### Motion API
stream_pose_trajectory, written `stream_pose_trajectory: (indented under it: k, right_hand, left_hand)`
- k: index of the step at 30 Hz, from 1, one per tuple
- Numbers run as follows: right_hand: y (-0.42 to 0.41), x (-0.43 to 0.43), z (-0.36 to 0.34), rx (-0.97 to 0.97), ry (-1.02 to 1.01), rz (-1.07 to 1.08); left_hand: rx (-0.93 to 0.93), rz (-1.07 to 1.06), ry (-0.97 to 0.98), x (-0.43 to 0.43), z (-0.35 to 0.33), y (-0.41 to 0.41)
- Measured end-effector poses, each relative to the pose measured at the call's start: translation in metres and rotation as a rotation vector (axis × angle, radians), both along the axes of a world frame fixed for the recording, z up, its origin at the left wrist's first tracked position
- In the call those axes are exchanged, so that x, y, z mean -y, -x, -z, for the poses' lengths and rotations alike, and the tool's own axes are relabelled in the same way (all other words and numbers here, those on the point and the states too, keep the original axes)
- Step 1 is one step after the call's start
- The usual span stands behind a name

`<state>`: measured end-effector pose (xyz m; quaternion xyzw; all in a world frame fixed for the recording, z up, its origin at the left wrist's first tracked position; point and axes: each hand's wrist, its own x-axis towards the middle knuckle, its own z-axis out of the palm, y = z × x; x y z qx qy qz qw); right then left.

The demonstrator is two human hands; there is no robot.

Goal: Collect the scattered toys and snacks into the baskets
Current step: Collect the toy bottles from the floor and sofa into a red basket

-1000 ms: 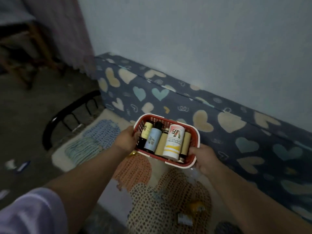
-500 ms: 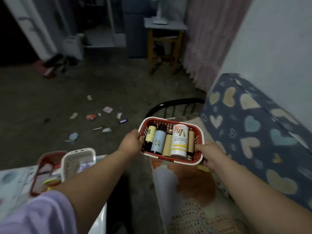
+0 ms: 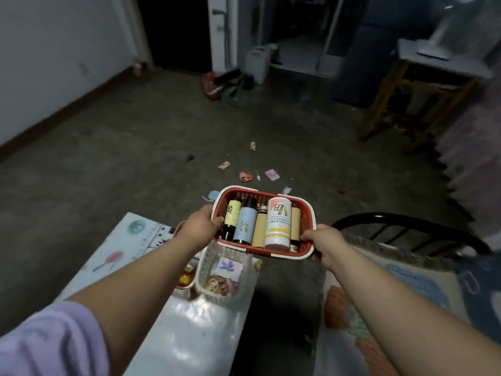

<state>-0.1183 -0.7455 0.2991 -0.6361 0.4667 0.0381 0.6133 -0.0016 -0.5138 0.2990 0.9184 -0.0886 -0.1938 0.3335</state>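
Note:
I hold a red basket [image 3: 307, 213] in the air with both hands. My left hand [image 3: 199, 227] grips its left rim and my right hand [image 3: 324, 242] grips its right front corner. Several bottles and a white can [image 3: 278, 226] lie side by side in it. Below it a white basket [image 3: 206, 264] with small toys and a card stands on a low white table [image 3: 189, 335]. A second red basket [image 3: 184, 284] sits left of the white one, mostly hidden by my left arm. Small wrappers and toys [image 3: 245, 176] lie scattered on the floor ahead.
A black metal chair back [image 3: 406, 221] curves at the right above a patterned mat [image 3: 366, 308]. A wooden stool [image 3: 414, 101] stands at the far right near a pink curtain. Bags and a white jug [image 3: 257, 62] lie by the far doorway.
My view has swung left from the heart-patterned sofa to the room and low table. Both hands have carried the red basket along, and it now hangs over the white basket.

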Motion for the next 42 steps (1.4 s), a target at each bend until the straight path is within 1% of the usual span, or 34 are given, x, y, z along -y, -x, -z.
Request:
stream_pose_trajectory:
  k: [5, 11, 18, 25, 31, 35, 39, 42]
  right_hand:
    - [-0.088, -0.047, 0.019, -0.047, 0.03, -0.188]
    - [-0.18, -0.118, 0.055, -0.003, -0.002, -0.336]
    - [-0.279, -0.204, 0.104, 0.079, -0.068, -0.496]
    - [-0.368, -0.259, 0.172, 0.07, -0.087, -0.662]
    - [-0.403, -0.287, 0.239, -0.023, -0.104, -0.803]
    - [-0.403, -0.295, 0.275, -0.09, -0.145, -0.814]
    - [-0.399, -0.298, 0.306, -0.138, -0.17, -0.84]
    - [-0.394, -0.298, 0.316, -0.169, -0.192, -0.885]
  left_hand:
    - [-0.094, -0.206, 0.092, -0.065, 0.015, -0.056]
    - [-0.196, -0.509, 0.227, -0.143, 0.043, -0.094]
    - [-0.214, -0.851, 0.316, -0.218, 0.087, -0.125]
    - [-0.188, -1.14, 0.412, -0.25, 0.156, -0.153]
    - [-0.27, -1.344, 0.525, -0.247, 0.234, -0.148]
    - [-0.334, -1.414, 0.528, -0.247, 0.28, -0.138]
    - [-0.377, -1.437, 0.516, -0.246, 0.318, -0.129]
    - [-0.419, -1.398, 0.515, -0.247, 0.336, -0.124]
